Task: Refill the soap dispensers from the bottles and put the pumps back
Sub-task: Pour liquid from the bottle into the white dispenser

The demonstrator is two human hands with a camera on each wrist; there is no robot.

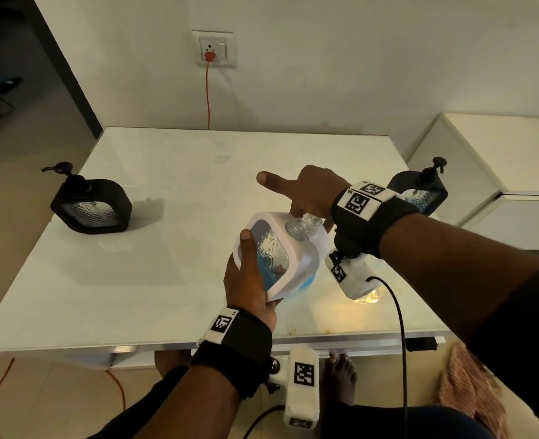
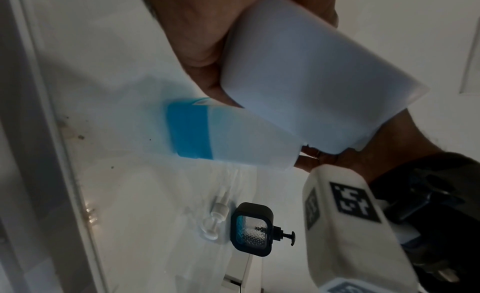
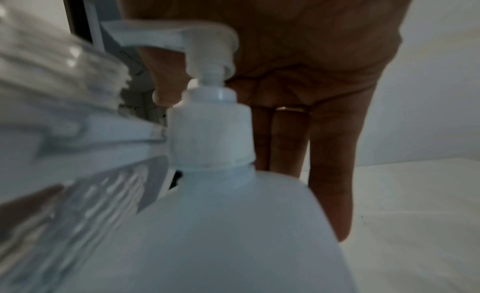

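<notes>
My left hand grips a white soap dispenser, tilted, its bare glass neck open with no pump on it. Blue liquid shows low in its window. Right behind it stands a white refill bottle with blue liquid at its bottom. My right hand lies on that bottle's pump head, palm down and fingers straight. The spout points toward the dispenser's neck. A loose pale pump lies on the table.
One black dispenser with its pump on stands at the table's left edge, another at the right behind my right wrist. The white table meets a wall with a socket and red cable. A white cabinet stands to the right.
</notes>
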